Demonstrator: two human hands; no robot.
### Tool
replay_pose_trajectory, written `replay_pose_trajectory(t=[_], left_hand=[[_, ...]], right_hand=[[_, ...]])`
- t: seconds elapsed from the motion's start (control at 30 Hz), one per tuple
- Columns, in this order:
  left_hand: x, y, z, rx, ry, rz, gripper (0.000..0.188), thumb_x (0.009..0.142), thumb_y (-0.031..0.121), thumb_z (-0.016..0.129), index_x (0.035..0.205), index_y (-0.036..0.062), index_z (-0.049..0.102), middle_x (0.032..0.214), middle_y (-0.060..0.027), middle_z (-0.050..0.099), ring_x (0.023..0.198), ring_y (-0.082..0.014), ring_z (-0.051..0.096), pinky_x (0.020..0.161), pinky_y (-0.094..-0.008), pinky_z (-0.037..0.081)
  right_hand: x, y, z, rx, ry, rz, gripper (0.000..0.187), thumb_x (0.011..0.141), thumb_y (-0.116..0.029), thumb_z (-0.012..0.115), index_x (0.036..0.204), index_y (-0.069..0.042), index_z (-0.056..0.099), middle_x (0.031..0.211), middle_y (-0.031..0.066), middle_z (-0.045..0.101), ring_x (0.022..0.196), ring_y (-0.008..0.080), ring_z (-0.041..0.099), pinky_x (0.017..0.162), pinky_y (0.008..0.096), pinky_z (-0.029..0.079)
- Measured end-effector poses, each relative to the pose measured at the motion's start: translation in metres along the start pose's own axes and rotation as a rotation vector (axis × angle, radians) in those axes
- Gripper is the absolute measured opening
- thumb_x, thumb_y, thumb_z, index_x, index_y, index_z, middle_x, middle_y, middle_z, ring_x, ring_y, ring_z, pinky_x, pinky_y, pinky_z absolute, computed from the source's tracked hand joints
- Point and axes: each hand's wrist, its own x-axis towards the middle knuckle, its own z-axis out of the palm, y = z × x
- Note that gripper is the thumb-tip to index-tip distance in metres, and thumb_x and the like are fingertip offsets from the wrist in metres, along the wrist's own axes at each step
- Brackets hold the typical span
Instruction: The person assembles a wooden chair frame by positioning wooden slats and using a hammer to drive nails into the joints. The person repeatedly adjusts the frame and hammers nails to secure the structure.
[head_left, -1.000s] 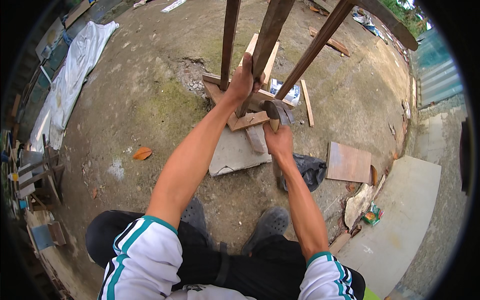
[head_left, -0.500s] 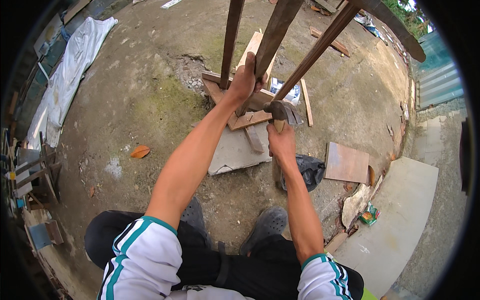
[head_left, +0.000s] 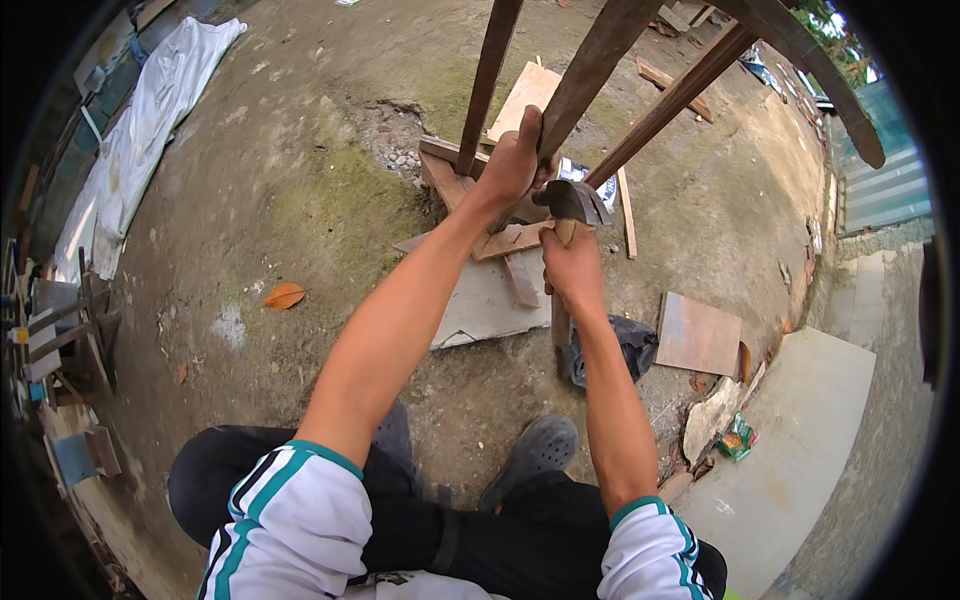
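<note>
A brown wooden frame [head_left: 512, 240] with long upright legs stands on a pale slab [head_left: 492, 305] in front of me. My left hand [head_left: 512, 172] is wrapped round the middle leg [head_left: 590, 80], thumb pointing up along it. In my right hand [head_left: 574, 268] is a claw hammer [head_left: 580, 203], gripped high on its wooden handle just below the head. The hammer head is close to the frame's front corner piece, beside the base of the right leg [head_left: 670, 105]. A small nail seems to stick up from that corner piece. My fingertips on the leg are partly hidden.
A black plastic bag [head_left: 625, 348] and a flat board [head_left: 699, 335] lie to the right, near a large pale sheet [head_left: 800, 450]. Loose planks [head_left: 525, 98] lie behind the frame. White sheeting [head_left: 150, 140] stretches along the far left, and a dry leaf [head_left: 285, 296] lies on the ground.
The frame's legs lean further to the right. Both hands have shifted slightly right and away from me, with the hammer still gripped near its head. The whole view has turned a little.
</note>
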Motion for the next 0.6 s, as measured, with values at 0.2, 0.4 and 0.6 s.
replay_pose_trajectory(t=[0.2,0.4,0.6], left_hand=[[0.003,-0.001,0.000,0.024,0.007,0.056,0.082,0.090,0.078,0.015,0.069,0.0081,0.052,0.053,-0.0006,0.044,0.046,-0.0103,0.042,0.045,-0.0269,0.034],[0.001,-0.003,-0.004,0.045,0.009,0.049,0.082,0.091,0.078,0.016,0.069,0.0075,0.051,0.053,-0.0006,0.044,0.046,-0.0109,0.042,0.045,-0.0266,0.033],[-0.001,0.001,-0.002,0.024,0.031,0.065,0.083,0.091,0.078,0.016,0.066,0.0066,0.050,0.052,-0.0009,0.044,0.046,-0.0111,0.043,0.045,-0.0271,0.034]], right_hand=[[0.008,0.016,-0.002,-0.009,-0.145,0.169,0.015,0.090,-0.016,0.059,0.092,-0.003,0.053,0.061,0.0028,0.049,0.040,0.0152,0.049,0.036,0.0329,0.041],[0.023,-0.014,-0.022,-0.014,-0.270,0.216,0.015,0.091,-0.017,0.059,0.094,-0.005,0.052,0.063,0.0020,0.046,0.044,0.0135,0.046,0.039,0.0318,0.042],[0.044,-0.038,-0.032,-0.276,-0.521,0.334,0.017,0.093,-0.017,0.059,0.098,-0.002,0.052,0.070,0.0033,0.048,0.046,0.0121,0.047,0.039,0.0298,0.042]])
